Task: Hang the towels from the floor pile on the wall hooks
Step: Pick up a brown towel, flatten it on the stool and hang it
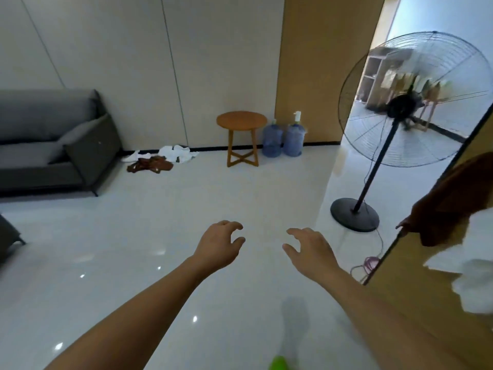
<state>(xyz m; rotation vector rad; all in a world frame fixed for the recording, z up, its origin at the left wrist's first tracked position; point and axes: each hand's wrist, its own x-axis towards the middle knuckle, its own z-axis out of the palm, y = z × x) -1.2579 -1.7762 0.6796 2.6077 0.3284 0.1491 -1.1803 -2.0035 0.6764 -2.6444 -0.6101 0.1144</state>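
A pile of towels lies on the floor by the far wall: white towels (178, 153) behind a brown towel (150, 165). On the wooden wall at the right edge hang a brown towel (453, 201) and a white towel (480, 265); the hooks are hidden. My left hand (220, 243) and my right hand (309, 247) reach out over the bare floor in the middle, fingers loosely curled, holding nothing, far from the pile.
A grey sofa (50, 140) stands at the left next to the pile. A round wooden stool (242, 137) and two water jugs (282, 138) stand by the far wall. A large pedestal fan (410, 113) with a trailing cable (369, 263) stands at the right.
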